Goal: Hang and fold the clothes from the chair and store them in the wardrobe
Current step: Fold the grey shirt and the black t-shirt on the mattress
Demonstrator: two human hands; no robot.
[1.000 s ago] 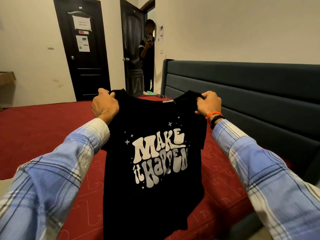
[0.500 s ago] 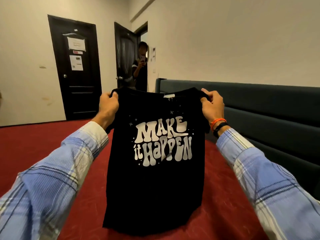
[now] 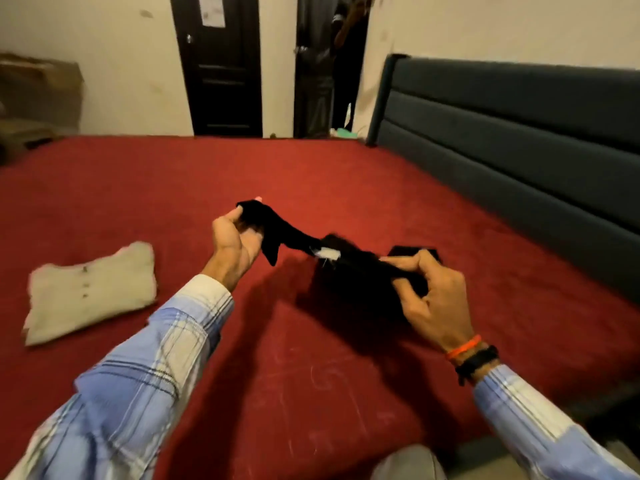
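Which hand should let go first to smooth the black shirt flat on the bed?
Left, probably. The left hand grips only a bunched shoulder, while the right hand holds the bulk of the black shirt low over the bed.

Both hands point(image 3: 235, 237) point(image 3: 433, 299) curled, gripping.

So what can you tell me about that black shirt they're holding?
The black shirt looks like soft, limp cloth, stretched flat and low over the red bed, so its front cannot be seen. A small white label shows near the middle of its upper edge. The left hand grips one bunched end, and the right hand pinches the other. The cloth sags between them. Motion blur hides whether it touches the bed.
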